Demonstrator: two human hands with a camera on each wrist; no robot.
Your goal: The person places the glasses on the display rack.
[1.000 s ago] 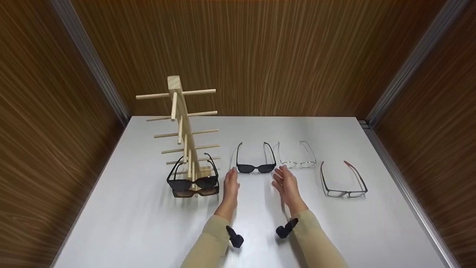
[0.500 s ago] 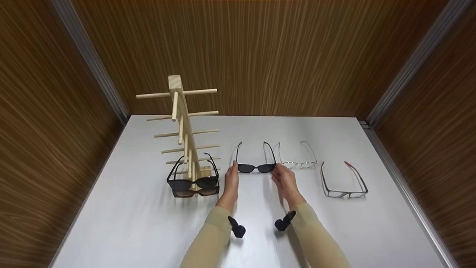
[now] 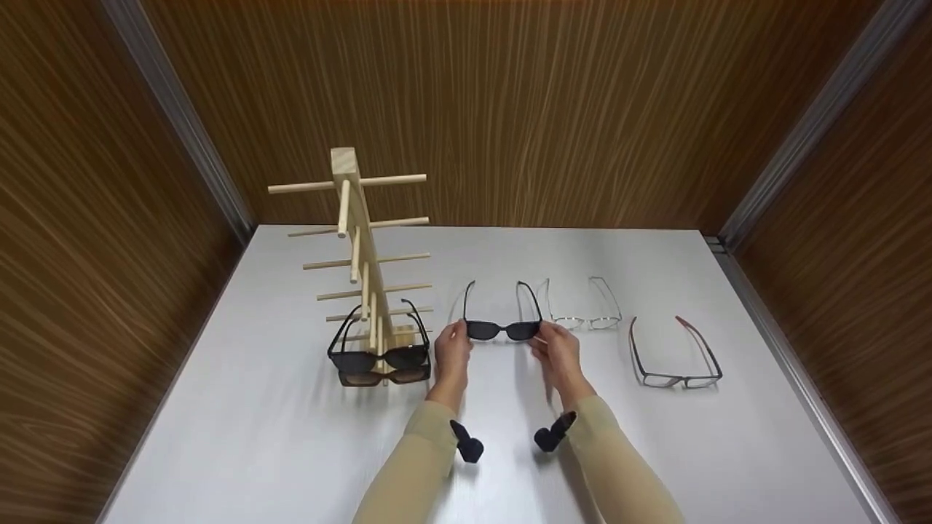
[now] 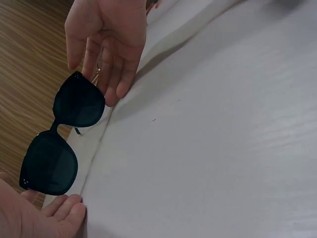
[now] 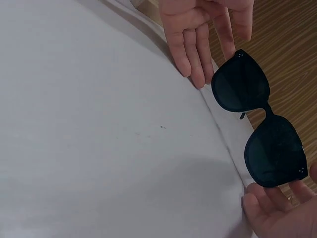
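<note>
A pair of black sunglasses [image 3: 502,331] with dark lenses has its temples unfolded toward the back wall, between my two hands. My left hand [image 3: 452,353] pinches the left end of the frame. At the other end, my right hand [image 3: 559,354] pinches the corner by the hinge. Both wrist views show the sunglasses [image 4: 64,134] front-on, with fingers at each outer corner; parts of those fingers are hidden behind the lenses. Whether the frame touches the table is hard to tell.
On the left stands a wooden display rack [image 3: 364,240] with protruding pegs, bearing black sunglasses [image 3: 378,359] above brown-lensed ones [image 3: 386,377]. Thin clear-lensed glasses [image 3: 586,322] lie just right of my hands. Dark-framed glasses [image 3: 681,380] with reddish temples lie farther right on the white table [image 3: 291,451].
Both hands have moved forward and inward to the sunglasses and taken hold of their ends. The sunglasses have shifted very slightly toward me. The rack and other glasses stay put.
</note>
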